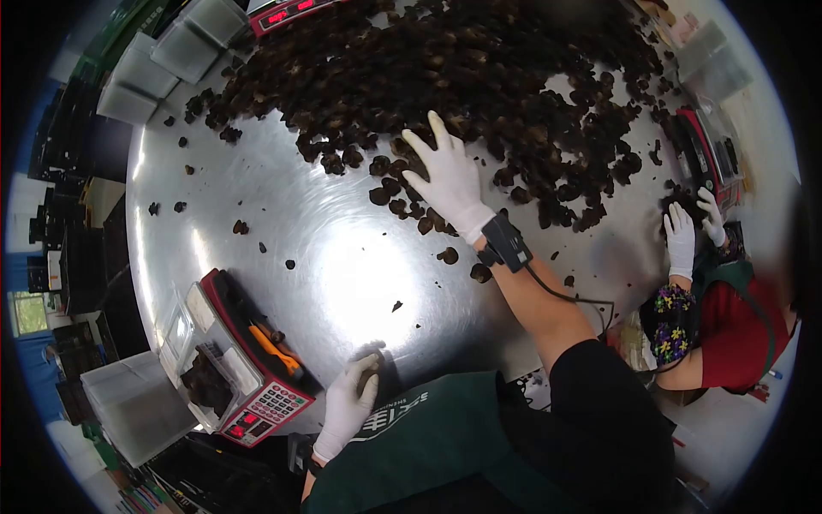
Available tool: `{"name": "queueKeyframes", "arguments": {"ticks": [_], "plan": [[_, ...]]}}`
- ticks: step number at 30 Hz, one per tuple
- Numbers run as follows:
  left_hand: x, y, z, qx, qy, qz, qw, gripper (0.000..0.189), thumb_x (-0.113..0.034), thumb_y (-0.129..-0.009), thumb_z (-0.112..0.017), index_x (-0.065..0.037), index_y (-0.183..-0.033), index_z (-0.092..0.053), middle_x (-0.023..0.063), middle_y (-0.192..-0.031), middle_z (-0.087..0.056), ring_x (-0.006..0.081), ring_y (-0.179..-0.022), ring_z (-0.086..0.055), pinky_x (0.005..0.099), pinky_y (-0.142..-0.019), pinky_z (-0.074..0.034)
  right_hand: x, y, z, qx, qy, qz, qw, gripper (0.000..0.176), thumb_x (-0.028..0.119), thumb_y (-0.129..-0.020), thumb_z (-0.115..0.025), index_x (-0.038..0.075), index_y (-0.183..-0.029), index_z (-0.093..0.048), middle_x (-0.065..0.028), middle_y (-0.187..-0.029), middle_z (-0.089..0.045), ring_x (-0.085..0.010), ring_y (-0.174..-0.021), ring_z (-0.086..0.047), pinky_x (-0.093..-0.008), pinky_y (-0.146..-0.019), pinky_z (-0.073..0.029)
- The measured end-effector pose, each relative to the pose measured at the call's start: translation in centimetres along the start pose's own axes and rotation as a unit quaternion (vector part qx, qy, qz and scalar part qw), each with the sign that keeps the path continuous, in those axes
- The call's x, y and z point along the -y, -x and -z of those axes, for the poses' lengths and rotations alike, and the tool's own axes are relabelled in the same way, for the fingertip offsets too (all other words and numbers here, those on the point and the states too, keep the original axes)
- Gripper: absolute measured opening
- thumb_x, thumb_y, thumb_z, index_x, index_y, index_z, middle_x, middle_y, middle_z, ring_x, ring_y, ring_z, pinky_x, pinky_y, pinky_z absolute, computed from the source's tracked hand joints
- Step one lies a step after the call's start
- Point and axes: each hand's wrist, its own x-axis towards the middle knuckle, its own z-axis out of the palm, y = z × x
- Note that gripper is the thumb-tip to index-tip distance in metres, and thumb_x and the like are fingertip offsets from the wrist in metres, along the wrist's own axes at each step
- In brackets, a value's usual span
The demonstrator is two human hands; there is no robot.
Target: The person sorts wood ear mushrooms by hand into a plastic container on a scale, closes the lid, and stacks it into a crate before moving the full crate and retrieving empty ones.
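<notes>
My right hand (449, 180), in a white glove, is stretched over the front edge of a large heap of dark dried pieces (411, 68), fingers spread, with several pieces beside and under it. Near the table's front edge, my left hand (349, 403), also gloved in white, has its fingers curled round a small dark piece (370, 363). To the left of that hand stands a red scale (274, 403) with a clear tray holding dark pieces (205, 379) and an orange-handled tool (276, 349) next to it.
Clear plastic containers (141, 77) stand at the back left, and another (137, 407) beside the scale. A second scale (291, 12) is at the top. On the right, a co-worker's gloved hands (681, 236) are near another red scale (706, 154). Loose pieces dot the metal table (197, 171).
</notes>
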Motion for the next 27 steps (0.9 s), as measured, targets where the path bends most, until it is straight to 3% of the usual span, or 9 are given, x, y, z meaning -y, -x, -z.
{"name": "queueKeyframes", "arguments": {"ticks": [2,6,10,13,14,15,17,23,27], "plan": [[0.1,0.0,-0.2,-0.001,-0.002,-0.005,1.0,0.03,-0.002,-0.091,-0.063,-0.005,-0.121,-0.062,0.0127,-0.106,-0.067,0.0267,-0.099,-0.068,0.0332,-0.088,-0.053,-0.5,0.9,-0.5,-0.038,0.004,0.017,0.999,0.061,0.035,-0.08,-0.075,0.024,-0.137,-0.056,-0.0129,-0.14,-0.047,-0.0299,-0.105,-0.056,-0.0394,-0.082,-0.055],[-0.1,-0.3,-0.4,0.006,-0.01,-0.031,0.999,0.031,-0.002,-0.09,-0.064,-0.006,-0.12,-0.062,0.0132,-0.106,-0.067,0.028,-0.098,-0.067,0.0346,-0.088,-0.053,-0.2,0.5,-0.8,-0.011,-0.016,0.027,0.999,0.057,0.032,-0.079,-0.075,0.024,-0.133,-0.059,-0.0079,-0.115,-0.056,-0.0281,-0.102,-0.056,-0.0412,-0.081,-0.055],[-0.4,-0.3,-0.4,0.013,-0.017,-0.03,0.999,0.031,-0.001,-0.09,-0.063,-0.006,-0.12,-0.061,0.0132,-0.107,-0.067,0.0279,-0.098,-0.067,0.0353,-0.088,-0.053,-2.2,-2.4,-2.6,0.009,-0.075,0.01,0.997,0.043,0.028,-0.076,-0.077,0.02,-0.118,-0.069,-0.0086,-0.104,-0.06,-0.0307,-0.1,-0.06,-0.0419,-0.082,-0.054],[-0.3,0.0,0.0,0.01,-0.014,-0.033,0.999,0.031,0.0,-0.089,-0.062,-0.005,-0.12,-0.061,0.013,-0.11,-0.067,0.027,-0.099,-0.067,0.0354,-0.089,-0.053,-5.9,-4.6,-3.6,0.043,-0.205,0.021,0.978,0.031,0.018,-0.076,-0.073,0.014,-0.107,-0.074,-0.0111,-0.096,-0.069,-0.0323,-0.092,-0.067,-0.0387,-0.084,-0.054],[-0.3,0.1,0.2,0.005,-0.012,-0.035,0.999,0.031,0.001,-0.089,-0.062,-0.005,-0.12,-0.061,0.0129,-0.111,-0.067,0.0266,-0.099,-0.067,0.0353,-0.09,-0.053,-6.0,-4.5,-2.4,0.053,-0.259,-0.008,0.964,0.03,0.015,-0.075,-0.072,0.012,-0.104,-0.075,-0.0125,-0.091,-0.072,-0.0309,-0.087,-0.069,-0.0365,-0.083,-0.055],[-0.3,0.3,0.4,-0.001,-0.008,-0.036,0.999,0.031,0.001,-0.089,-0.062,-0.005,-0.119,-0.06,0.0129,-0.112,-0.066,0.0262,-0.1,-0.067,0.0351,-0.09,-0.053,-5.7,-4.3,-0.6,0.117,-0.32,-0.089,0.936,0.032,0.013,-0.076,-0.074,0.008,-0.108,-0.074,-0.0101,-0.086,-0.073,-0.0204,-0.075,-0.068,-0.0315,-0.07,-0.054],[-0.2,0.6,0.5,0.001,0.005,-0.017,1.0,0.031,0.001,-0.089,-0.062,-0.004,-0.119,-0.06,0.0129,-0.115,-0.066,0.0254,-0.101,-0.067,0.0345,-0.091,-0.053,-4.9,-3.5,2.4,0.184,-0.405,-0.191,0.875,0.032,0.013,-0.08,-0.076,0.006,-0.11,-0.073,-0.0043,-0.086,-0.072,-0.0084,-0.07,-0.062,-0.0245,-0.058,-0.047],[0.3,0.9,-0.2,0.002,0.041,-0.019,0.999,0.03,0.002,-0.089,-0.062,-0.003,-0.118,-0.061,0.0132,-0.117,-0.065,0.0244,-0.102,-0.067,0.0335,-0.092,-0.053,-2.6,-1.0,4.3,0.177,-0.569,-0.253,0.762,0.035,0.015,-0.087,-0.074,0.004,-0.119,-0.067,0.0044,-0.086,-0.065,-0.0021,-0.067,-0.053,-0.0191,-0.051,-0.036],[-0.2,1.1,0.6,0.003,0.034,-0.014,0.999,0.03,0.001,-0.089,-0.062,-0.003,-0.119,-0.062,0.0136,-0.117,-0.065,0.0247,-0.102,-0.067,0.0336,-0.092,-0.053,0.0,-0.4,5.0,0.198,-0.643,-0.27,0.688,0.026,0.019,-0.092,-0.071,0.005,-0.113,-0.067,0.0047,-0.087,-0.065,-0.0006,-0.068,-0.055,-0.0174,-0.048,-0.037]]}}
